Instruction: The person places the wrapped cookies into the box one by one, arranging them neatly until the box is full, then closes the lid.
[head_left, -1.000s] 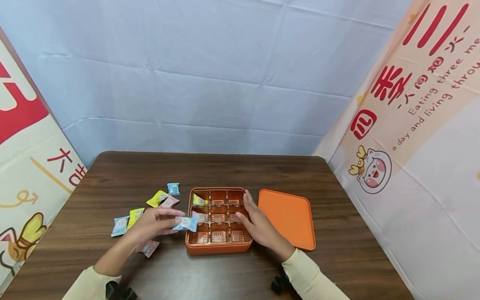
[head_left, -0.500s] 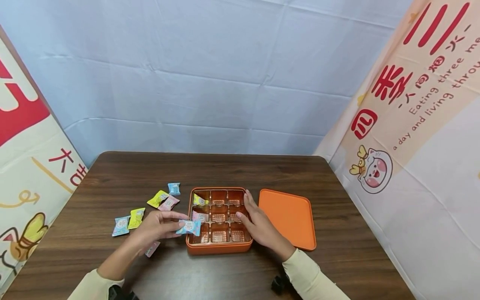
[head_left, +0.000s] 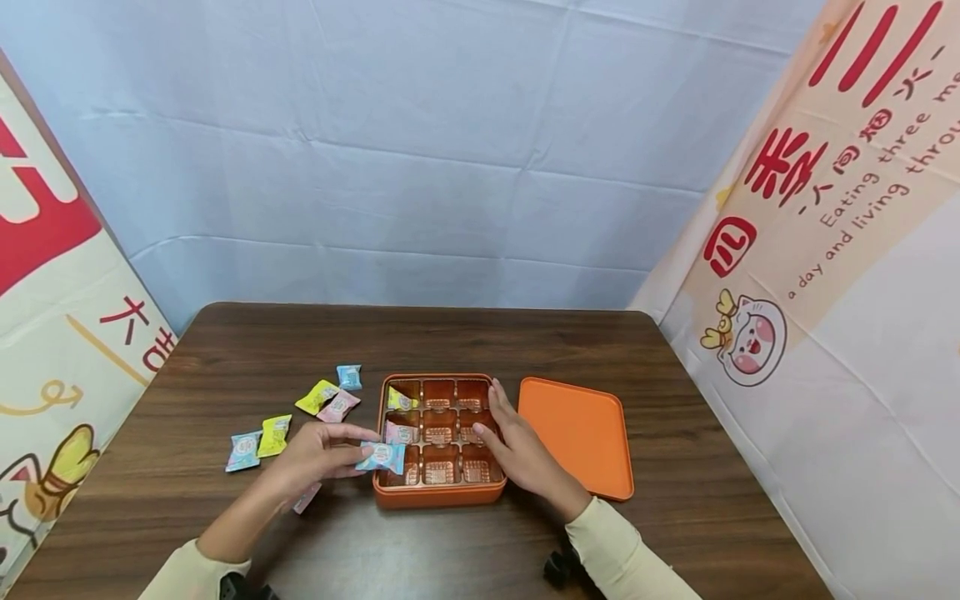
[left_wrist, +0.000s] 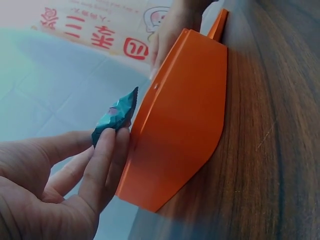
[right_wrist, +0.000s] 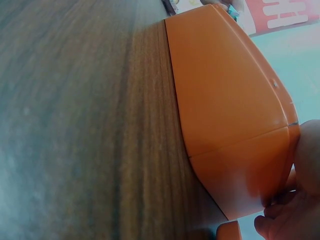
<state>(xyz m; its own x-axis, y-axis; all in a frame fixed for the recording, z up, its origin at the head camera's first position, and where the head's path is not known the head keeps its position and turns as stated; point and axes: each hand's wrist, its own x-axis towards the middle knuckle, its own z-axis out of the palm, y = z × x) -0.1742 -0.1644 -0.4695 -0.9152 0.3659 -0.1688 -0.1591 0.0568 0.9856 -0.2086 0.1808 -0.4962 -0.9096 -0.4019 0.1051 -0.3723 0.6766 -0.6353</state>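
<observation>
Between thumb and fingers, my left hand (head_left: 318, 457) pinches a blue wrapped candy (head_left: 385, 457), which overlaps the front-left compartment of the orange box (head_left: 438, 498). The left wrist view shows that candy (left_wrist: 117, 115) held at the fingertips, close to the box rim. A clear divided tray lines the box. A yellow candy (head_left: 401, 401) lies in its back-left compartment and a pink candy (head_left: 400, 433) in the middle-left one. My right hand (head_left: 525, 450) rests with extended fingers against the right side of the box, its thumb reaching over the rim.
Left of the box lie several more wrapped candies, among them a blue one (head_left: 243, 451), a yellow one (head_left: 274, 435) and a pink one (head_left: 338, 406). Partly hidden by my left wrist is another pink candy (head_left: 305, 498). The flat orange lid (head_left: 576, 433) lies right of the box.
My left hand has carried the blue candy slightly right and toward me, from the box's left rim to over the front-left compartment. The right hand stays in place.
</observation>
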